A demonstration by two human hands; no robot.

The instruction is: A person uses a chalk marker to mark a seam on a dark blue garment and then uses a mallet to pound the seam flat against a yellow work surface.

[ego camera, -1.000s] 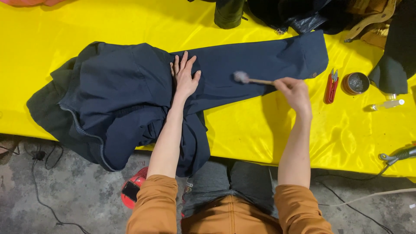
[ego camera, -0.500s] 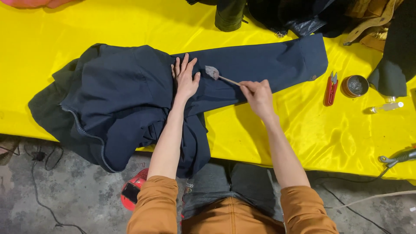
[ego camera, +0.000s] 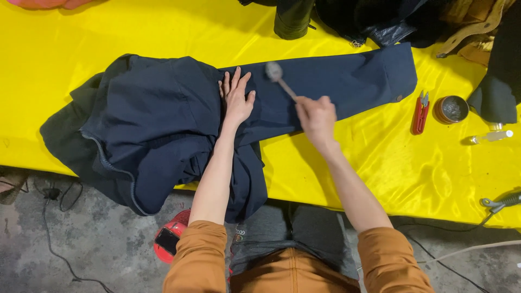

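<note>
left hand (ego camera: 237, 99) flat on navy jacket (ego camera: 163, 125), right hand (ego camera: 316, 115) gripping small tool (ego camera: 278, 76) — perhaps a brush

Your orange-brown sleeves (ego camera: 198, 255) are pushed to the elbows, forearms bare; grey trousers (ego camera: 304, 233) below.

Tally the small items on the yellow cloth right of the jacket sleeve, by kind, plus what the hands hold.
Red clippers: 1
Round tin: 1
Small clear bottle: 1
Brush in right hand: 1
Left hand lies flat on the jacket, holding nothing.
Total: 4
</note>
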